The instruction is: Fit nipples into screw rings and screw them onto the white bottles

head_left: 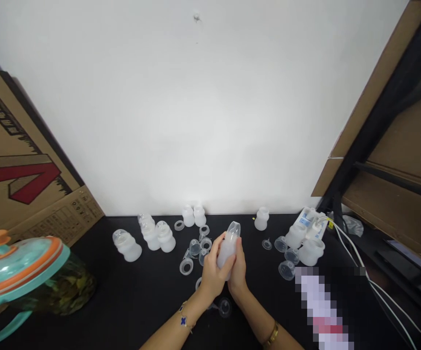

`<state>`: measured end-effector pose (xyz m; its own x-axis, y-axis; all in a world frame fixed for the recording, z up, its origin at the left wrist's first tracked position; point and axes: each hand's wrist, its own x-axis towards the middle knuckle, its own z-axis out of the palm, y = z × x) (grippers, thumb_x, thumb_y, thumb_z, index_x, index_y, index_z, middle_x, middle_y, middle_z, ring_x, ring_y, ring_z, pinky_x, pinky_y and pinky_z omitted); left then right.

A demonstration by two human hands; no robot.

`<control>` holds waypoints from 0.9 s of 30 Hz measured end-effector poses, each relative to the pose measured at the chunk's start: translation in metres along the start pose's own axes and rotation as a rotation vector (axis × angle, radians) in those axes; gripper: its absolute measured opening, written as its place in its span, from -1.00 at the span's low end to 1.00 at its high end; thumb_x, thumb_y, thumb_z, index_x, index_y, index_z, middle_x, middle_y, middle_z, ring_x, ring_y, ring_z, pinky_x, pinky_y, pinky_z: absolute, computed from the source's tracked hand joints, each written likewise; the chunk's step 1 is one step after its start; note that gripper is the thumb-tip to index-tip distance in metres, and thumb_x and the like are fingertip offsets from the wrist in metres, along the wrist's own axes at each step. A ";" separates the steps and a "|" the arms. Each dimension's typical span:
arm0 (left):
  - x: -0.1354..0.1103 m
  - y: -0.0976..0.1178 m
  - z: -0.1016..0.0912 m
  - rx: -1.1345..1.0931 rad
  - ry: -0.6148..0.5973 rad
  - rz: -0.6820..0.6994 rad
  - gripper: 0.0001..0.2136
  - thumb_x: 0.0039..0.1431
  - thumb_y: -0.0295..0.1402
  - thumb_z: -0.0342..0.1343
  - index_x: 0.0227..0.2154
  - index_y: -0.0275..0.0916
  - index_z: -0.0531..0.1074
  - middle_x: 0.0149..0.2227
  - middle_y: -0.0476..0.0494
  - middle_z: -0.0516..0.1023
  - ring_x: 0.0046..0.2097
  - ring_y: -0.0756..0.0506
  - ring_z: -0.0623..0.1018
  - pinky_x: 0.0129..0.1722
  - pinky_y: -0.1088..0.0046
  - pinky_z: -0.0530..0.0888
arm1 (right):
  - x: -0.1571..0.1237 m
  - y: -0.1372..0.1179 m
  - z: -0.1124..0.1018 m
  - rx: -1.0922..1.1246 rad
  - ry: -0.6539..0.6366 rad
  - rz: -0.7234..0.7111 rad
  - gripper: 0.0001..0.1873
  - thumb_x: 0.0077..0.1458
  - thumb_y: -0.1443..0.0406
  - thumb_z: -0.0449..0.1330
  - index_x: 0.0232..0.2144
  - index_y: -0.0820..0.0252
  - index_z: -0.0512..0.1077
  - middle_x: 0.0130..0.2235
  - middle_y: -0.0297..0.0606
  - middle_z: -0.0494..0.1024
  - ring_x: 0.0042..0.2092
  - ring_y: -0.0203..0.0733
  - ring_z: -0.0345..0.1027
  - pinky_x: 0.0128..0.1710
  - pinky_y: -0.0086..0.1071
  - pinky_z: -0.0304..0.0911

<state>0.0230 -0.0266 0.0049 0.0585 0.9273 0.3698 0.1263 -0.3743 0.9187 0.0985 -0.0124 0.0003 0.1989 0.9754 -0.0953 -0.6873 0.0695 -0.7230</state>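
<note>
Both of my hands hold one translucent white baby bottle upright over the black table. A clear cap sits on the bottle's top. My left hand wraps its body from the left, and my right hand wraps it from the right. Around my hands lie several loose rings and clear caps. One clear cap lies just below my wrists.
Assembled bottles stand at the back left, bare bottle bodies toward the back right. A teal and orange pitcher stands at the left, with a cardboard box behind it. White cables and a shelf fill the right.
</note>
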 end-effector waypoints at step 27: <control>0.000 0.001 -0.001 0.008 -0.007 0.005 -0.47 0.22 -0.25 0.16 0.23 -0.21 0.26 0.11 -0.27 0.51 0.03 -0.23 0.56 0.03 0.23 0.47 | 0.002 0.004 -0.005 0.054 -0.028 0.095 -0.47 -0.01 -0.19 0.25 -0.32 0.13 0.57 -0.47 -0.32 0.59 -0.46 -0.15 0.43 -0.43 -0.32 0.32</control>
<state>0.0221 -0.0268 0.0063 0.0665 0.9252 0.3737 0.1340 -0.3794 0.9155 0.0999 -0.0115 -0.0065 0.1115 0.9836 -0.1421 -0.7392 -0.0134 -0.6734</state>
